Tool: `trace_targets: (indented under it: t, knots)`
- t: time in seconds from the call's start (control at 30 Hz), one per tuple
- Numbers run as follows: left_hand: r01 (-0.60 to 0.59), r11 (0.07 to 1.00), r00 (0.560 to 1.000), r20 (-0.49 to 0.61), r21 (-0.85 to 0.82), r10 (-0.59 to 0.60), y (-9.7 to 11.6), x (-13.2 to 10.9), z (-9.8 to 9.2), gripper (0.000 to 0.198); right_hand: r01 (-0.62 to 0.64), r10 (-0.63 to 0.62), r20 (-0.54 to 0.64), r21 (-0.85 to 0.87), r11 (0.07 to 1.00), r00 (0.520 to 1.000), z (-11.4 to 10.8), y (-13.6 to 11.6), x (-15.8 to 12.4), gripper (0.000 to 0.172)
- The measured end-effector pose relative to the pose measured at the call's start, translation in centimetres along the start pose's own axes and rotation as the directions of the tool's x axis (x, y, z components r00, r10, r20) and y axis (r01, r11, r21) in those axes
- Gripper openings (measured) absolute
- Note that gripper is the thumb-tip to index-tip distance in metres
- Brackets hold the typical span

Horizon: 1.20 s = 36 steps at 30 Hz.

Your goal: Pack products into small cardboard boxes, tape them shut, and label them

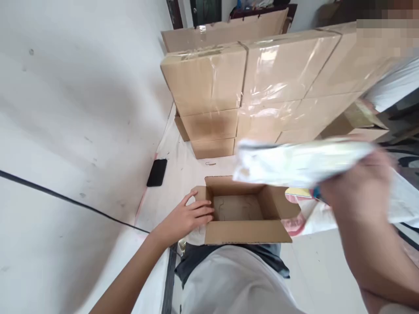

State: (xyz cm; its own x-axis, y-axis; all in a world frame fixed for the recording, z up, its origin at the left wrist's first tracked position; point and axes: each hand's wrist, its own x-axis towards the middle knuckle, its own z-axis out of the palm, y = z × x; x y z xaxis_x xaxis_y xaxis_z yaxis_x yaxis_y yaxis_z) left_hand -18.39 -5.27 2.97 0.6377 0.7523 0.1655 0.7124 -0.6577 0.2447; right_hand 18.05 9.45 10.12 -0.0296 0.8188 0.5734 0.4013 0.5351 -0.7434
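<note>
A small open cardboard box [248, 231] sits on the floor in front of me, flaps spread, nothing visible inside. My left hand [188, 216] rests on its left flap with the fingers stretched flat. My right hand [356, 192], blurred by motion, is closed on a white plastic-wrapped packet [294, 161] held above the box's right side. The packet hides part of the box's far rim.
A stack of taped cardboard cartons [248, 83] stands behind the box. A black phone [157, 172] lies on the floor by the white wall [72, 131]. Printed white bags [304, 218] lie to the right. Another person's light sleeve [393, 83] shows at far right.
</note>
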Motion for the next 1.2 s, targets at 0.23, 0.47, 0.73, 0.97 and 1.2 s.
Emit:
trace_targets:
  t: [0.23,0.47,0.73,0.97,1.2]
  knots:
    - [-0.007,0.989,0.999,0.032,0.151,0.002,0.4,0.1,0.8,0.042,0.352,-0.335,0.695,0.124,0.928,0.636,5.1,2.0,-6.5,0.051]
    - [0.387,0.913,0.783,-0.475,-0.132,-0.401,1.8,-1.5,4.7,0.086,0.022,-0.031,0.149,0.061,0.998,0.988,-0.7,6.2,-9.4,0.05]
    - [0.302,0.904,0.598,-0.679,-0.302,-0.426,4.0,-1.4,10.4,0.096,0.029,-0.167,0.495,0.274,0.961,0.852,2.5,7.0,-13.4,0.062]
    - [0.053,0.897,0.701,-0.623,-0.44,-0.347,3.4,4.2,8.2,0.078,-0.263,0.147,0.293,0.409,0.874,0.945,4.3,7.1,-10.5,0.077]
    - [0.543,0.839,0.662,-0.606,-0.018,-0.441,4.1,6.5,5.7,0.052,-0.249,0.12,0.272,0.51,0.823,0.955,7.9,6.7,-8.9,0.069]
